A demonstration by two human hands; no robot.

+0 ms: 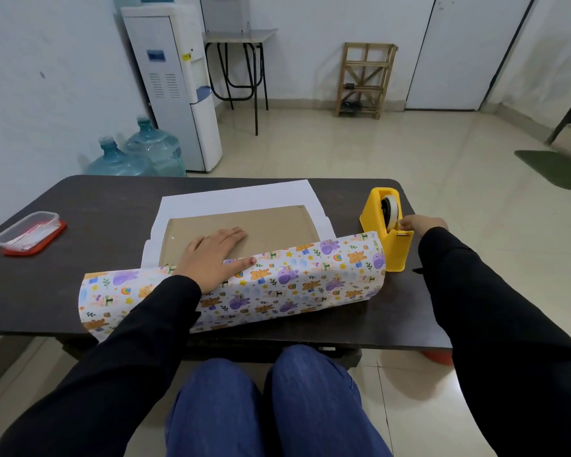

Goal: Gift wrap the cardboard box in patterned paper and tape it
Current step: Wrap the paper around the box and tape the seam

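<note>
A flat brown cardboard box (271,225) lies on the white back side of the patterned paper (287,278) in the middle of the dark table (89,206). The paper's near edge, printed with bears and rainbows, is folded up over the box's front side. My left hand (211,255) lies flat, fingers spread, pressing that fold onto the box top. My right hand (421,223) pinches the tape end at the cutter of the yellow tape dispenser (384,232), which stands right of the box.
A clear plastic container on an orange lid (27,234) sits at the table's left end. Beyond the table are water jugs (145,153), a water dispenser (175,84), a small desk and a wooden rack (365,80). My knees are under the near edge.
</note>
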